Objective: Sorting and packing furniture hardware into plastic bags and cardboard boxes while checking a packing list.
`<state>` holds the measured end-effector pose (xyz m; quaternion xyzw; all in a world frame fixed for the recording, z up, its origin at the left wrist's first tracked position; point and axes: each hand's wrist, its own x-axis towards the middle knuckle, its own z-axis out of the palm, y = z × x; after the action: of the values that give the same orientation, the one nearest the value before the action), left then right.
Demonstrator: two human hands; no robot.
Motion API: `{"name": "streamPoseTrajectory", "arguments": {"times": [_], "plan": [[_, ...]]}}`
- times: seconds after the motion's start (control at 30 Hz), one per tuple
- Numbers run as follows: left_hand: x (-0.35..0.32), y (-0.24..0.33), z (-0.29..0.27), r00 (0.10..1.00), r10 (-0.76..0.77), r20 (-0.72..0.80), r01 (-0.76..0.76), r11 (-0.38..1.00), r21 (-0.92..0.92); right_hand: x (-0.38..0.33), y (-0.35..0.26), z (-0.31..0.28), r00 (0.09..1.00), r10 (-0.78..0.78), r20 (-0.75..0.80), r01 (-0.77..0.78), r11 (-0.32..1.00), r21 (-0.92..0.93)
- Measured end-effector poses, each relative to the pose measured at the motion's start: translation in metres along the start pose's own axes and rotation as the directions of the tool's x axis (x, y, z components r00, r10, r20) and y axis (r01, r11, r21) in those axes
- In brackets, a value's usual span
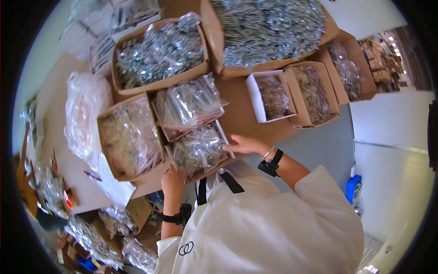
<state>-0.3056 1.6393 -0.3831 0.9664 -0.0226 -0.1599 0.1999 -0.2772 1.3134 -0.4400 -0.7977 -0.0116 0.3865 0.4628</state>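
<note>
A white coat (pixel 269 228) fills the lower part of the view, nearest the camera, with black straps (pixel 230 181) hanging at its collar. Both forearms rise out of it, each with a black wristband.

The left hand (pixel 172 176) grips the near corner of a small box (pixel 200 150) of clear bags, fingers closed over the cardboard edge. The right hand (pixel 242 144) rests on the box's right rim, fingers together and laid flat along the edge; a thin bracelet sits beside its wristband. The box stands at the near edge of the brown table (pixel 237 114), directly in front of the person, tilted between the two hands.

Touching it on the left is a bigger box (pixel 130 137) lined with clear plastic and full of bagged parts. Just behind it lies a heap of zip bags (pixel 189 102) with red seal strips. Farther back stand a box of loose metal parts (pixel 157 52) and a large box of long metal pieces (pixel 267 29). To the right sit a white box (pixel 269 96) and two more brown boxes (pixel 312 91) of small hardware. A large clear bag (pixel 84 114) lies at the table's left. Below the table's near-left edge, more bags of parts (pixel 91 233) lie piled.
</note>
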Motion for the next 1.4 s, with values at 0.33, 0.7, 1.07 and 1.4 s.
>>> {"name": "streamPoseTrajectory", "arguments": {"times": [0.33, 0.7, 1.07, 1.4], "plan": [[0.018, 0.049, -0.015, 0.972, -0.233, -0.022, 0.226, 0.907, 0.356, 0.036, -0.052, -0.043, 0.838, -0.172, -0.518, 0.318, 0.925, 0.208], [0.001, 0.078, -0.009, 0.896, -0.442, 0.026, 0.412, 0.854, 0.317, 0.008, -0.028, -0.085, 0.88, -0.379, -0.285, 0.344, 0.924, -0.166], [-0.204, 0.103, 0.008, 0.698, -0.699, -0.157, 0.699, 0.712, -0.062, -0.083, 0.041, -0.101, 0.917, -0.397, 0.039, 0.268, 0.541, -0.797], [-0.419, 0.04, 0.104, 0.371, -0.927, -0.053, 0.887, 0.37, -0.275, -0.136, -0.11, 0.013, 0.864, -0.395, 0.311, 0.477, 0.446, -0.758]]}}
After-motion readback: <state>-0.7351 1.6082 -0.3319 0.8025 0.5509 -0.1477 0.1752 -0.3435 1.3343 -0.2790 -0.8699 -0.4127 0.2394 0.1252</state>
